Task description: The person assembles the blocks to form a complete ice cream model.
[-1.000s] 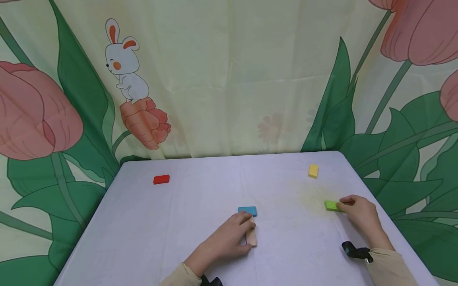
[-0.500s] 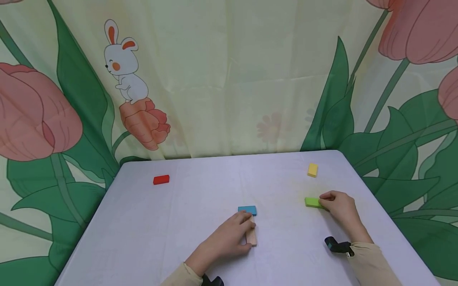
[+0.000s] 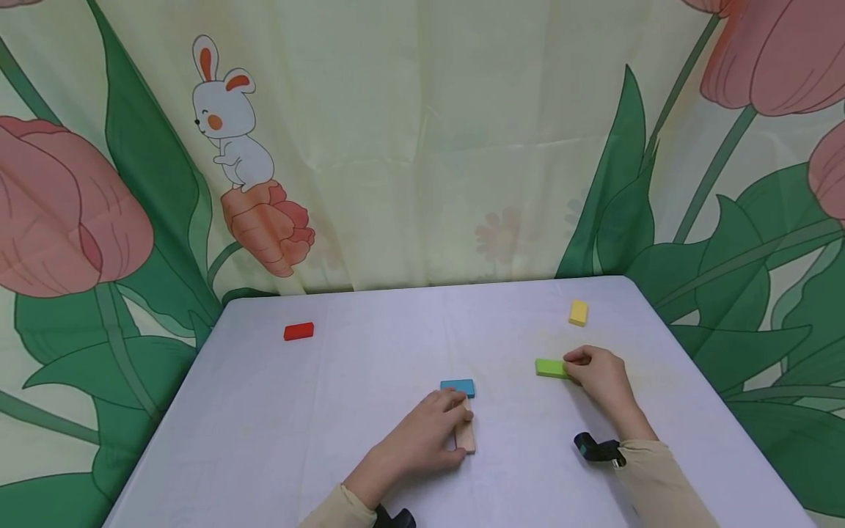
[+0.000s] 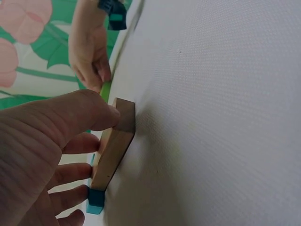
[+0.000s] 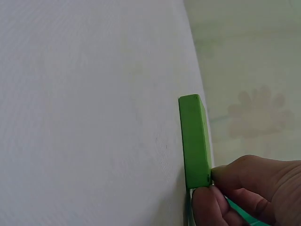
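A plain wooden block (image 3: pixel 465 437) lies lengthwise below a blue block (image 3: pixel 458 386), their ends meeting. My left hand (image 3: pixel 425 434) grips the wooden block, thumb at its near end, fingers along its left side and by the blue block; in the left wrist view the thumb presses the wood (image 4: pixel 110 155) and the blue block (image 4: pixel 95 200) is at its far end. To the right, my right hand (image 3: pixel 604 381) pinches the right end of a green block (image 3: pixel 551 368). The right wrist view shows the green block (image 5: pixel 194 141) between thumb and fingers.
A red block (image 3: pixel 299 331) lies at the back left of the white table (image 3: pixel 370 337), and a yellow block (image 3: pixel 578 313) at the back right, beyond the green one. Behind the table hangs a printed curtain (image 3: pixel 409 147).
My right hand has moved left with the green block, from near the right edge toward the blue block. The left hand has stayed on the wooden block.
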The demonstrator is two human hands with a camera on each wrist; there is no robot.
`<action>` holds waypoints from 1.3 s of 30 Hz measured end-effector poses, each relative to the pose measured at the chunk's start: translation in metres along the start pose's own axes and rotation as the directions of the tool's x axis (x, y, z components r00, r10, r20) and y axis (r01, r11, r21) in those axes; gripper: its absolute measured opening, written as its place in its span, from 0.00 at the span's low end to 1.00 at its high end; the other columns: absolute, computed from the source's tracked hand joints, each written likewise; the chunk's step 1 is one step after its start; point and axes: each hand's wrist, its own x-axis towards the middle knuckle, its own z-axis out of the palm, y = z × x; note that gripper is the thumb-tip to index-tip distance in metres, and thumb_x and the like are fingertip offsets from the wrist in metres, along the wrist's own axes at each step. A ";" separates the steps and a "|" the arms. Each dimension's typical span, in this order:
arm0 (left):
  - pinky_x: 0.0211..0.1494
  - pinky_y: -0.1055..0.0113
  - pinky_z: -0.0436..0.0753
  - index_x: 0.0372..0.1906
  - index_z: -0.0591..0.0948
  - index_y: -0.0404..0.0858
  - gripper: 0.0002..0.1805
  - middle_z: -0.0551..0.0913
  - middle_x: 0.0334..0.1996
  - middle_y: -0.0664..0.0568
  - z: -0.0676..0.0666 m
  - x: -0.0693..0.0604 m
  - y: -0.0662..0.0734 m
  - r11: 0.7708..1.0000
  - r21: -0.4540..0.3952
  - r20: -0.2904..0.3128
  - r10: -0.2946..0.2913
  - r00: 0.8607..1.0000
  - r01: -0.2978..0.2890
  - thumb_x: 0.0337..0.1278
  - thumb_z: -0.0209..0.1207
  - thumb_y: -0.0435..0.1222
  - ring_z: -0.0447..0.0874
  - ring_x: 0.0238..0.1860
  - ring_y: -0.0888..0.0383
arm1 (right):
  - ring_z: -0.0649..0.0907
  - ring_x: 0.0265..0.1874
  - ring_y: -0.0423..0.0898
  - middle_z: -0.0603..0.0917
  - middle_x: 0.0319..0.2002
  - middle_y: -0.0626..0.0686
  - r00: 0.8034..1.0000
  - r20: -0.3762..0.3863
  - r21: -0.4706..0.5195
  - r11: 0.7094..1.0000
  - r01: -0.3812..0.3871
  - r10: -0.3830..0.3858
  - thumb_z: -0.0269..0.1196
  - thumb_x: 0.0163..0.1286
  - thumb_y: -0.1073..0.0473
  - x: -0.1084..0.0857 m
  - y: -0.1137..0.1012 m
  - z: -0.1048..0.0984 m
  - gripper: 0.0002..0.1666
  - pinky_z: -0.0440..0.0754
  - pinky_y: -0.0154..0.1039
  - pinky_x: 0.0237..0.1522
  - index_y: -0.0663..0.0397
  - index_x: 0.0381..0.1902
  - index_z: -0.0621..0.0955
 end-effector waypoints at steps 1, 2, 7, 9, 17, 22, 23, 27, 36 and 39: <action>0.78 0.56 0.69 0.60 0.81 0.49 0.24 0.73 0.72 0.49 0.000 0.000 0.000 1.000 -0.006 0.001 -0.002 1.000 0.002 0.59 0.68 0.47 0.67 0.76 0.49 | 0.82 0.34 0.48 0.86 0.41 0.61 1.000 0.004 0.008 1.000 0.001 -0.001 0.63 0.69 0.62 0.001 -0.002 0.002 0.14 0.81 0.36 0.31 0.65 0.48 0.84; 0.78 0.56 0.69 0.60 0.81 0.49 0.24 0.73 0.72 0.50 0.000 0.000 0.000 1.000 -0.008 0.001 -0.003 1.000 0.003 0.59 0.68 0.47 0.67 0.76 0.49 | 0.82 0.34 0.48 0.86 0.41 0.61 1.000 0.005 0.014 1.000 0.002 -0.002 0.64 0.69 0.62 0.001 -0.004 0.005 0.14 0.81 0.36 0.31 0.65 0.48 0.84; 0.79 0.55 0.67 0.60 0.81 0.49 0.24 0.73 0.72 0.50 0.000 0.001 0.000 1.000 -0.007 0.006 -0.009 1.000 0.009 0.59 0.69 0.47 0.67 0.76 0.50 | 0.83 0.33 0.46 0.87 0.40 0.60 1.000 0.001 0.026 0.999 0.020 -0.020 0.64 0.69 0.62 0.003 -0.012 0.018 0.13 0.81 0.34 0.30 0.64 0.48 0.85; 0.79 0.56 0.67 0.60 0.82 0.49 0.24 0.73 0.72 0.50 0.000 0.001 0.000 1.000 0.000 0.005 -0.010 1.000 0.010 0.58 0.69 0.47 0.67 0.76 0.50 | 0.83 0.32 0.46 0.87 0.39 0.59 1.000 0.001 0.026 0.999 0.028 -0.028 0.64 0.68 0.62 0.005 -0.015 0.023 0.13 0.81 0.33 0.30 0.63 0.47 0.86; 0.79 0.57 0.67 0.59 0.82 0.49 0.25 0.74 0.71 0.50 0.001 0.002 0.000 1.000 0.006 0.004 -0.025 1.000 0.025 0.56 0.70 0.47 0.68 0.75 0.50 | 0.82 0.31 0.45 0.87 0.37 0.56 0.998 0.016 0.053 0.997 0.060 -0.061 0.65 0.68 0.61 0.011 -0.031 0.042 0.11 0.80 0.34 0.30 0.61 0.45 0.86; 0.79 0.57 0.67 0.60 0.82 0.50 0.25 0.73 0.72 0.51 0.001 0.004 0.000 1.000 0.008 0.017 -0.023 1.000 0.023 0.56 0.70 0.47 0.67 0.76 0.51 | 0.83 0.32 0.45 0.87 0.38 0.57 0.998 0.029 0.082 0.995 0.053 -0.056 0.66 0.68 0.62 0.012 -0.042 0.053 0.10 0.81 0.34 0.31 0.61 0.44 0.86; 0.79 0.58 0.67 0.60 0.82 0.50 0.25 0.73 0.72 0.51 0.001 0.004 0.000 1.000 0.010 0.019 -0.022 1.000 0.022 0.56 0.70 0.48 0.67 0.76 0.51 | 0.83 0.32 0.45 0.87 0.38 0.57 0.998 0.029 0.084 0.995 0.051 -0.054 0.66 0.67 0.62 0.012 -0.044 0.055 0.10 0.81 0.34 0.32 0.61 0.44 0.86; 0.79 0.58 0.67 0.60 0.82 0.50 0.25 0.73 0.72 0.51 0.001 0.005 0.001 1.000 0.013 0.026 -0.027 0.999 0.026 0.56 0.70 0.48 0.67 0.76 0.51 | 0.82 0.32 0.45 0.87 0.39 0.57 0.998 0.034 0.083 0.996 0.042 -0.045 0.66 0.68 0.62 0.012 -0.051 0.063 0.10 0.81 0.33 0.32 0.60 0.44 0.86; 0.79 0.59 0.68 0.60 0.82 0.50 0.25 0.73 0.71 0.51 0.001 0.004 0.001 1.000 0.012 0.019 -0.014 1.000 0.014 0.57 0.69 0.48 0.67 0.75 0.52 | 0.82 0.33 0.45 0.86 0.38 0.56 0.997 0.049 0.100 0.994 0.048 -0.053 0.67 0.68 0.62 0.012 -0.063 0.077 0.08 0.81 0.34 0.32 0.59 0.43 0.86; 0.79 0.59 0.68 0.60 0.81 0.50 0.25 0.73 0.72 0.51 0.001 0.004 0.000 1.000 0.005 0.021 -0.020 1.000 0.020 0.58 0.69 0.48 0.67 0.75 0.52 | 0.82 0.32 0.45 0.87 0.37 0.56 0.996 0.049 0.108 0.992 0.066 -0.071 0.67 0.68 0.62 0.011 -0.066 0.082 0.08 0.81 0.33 0.31 0.58 0.42 0.86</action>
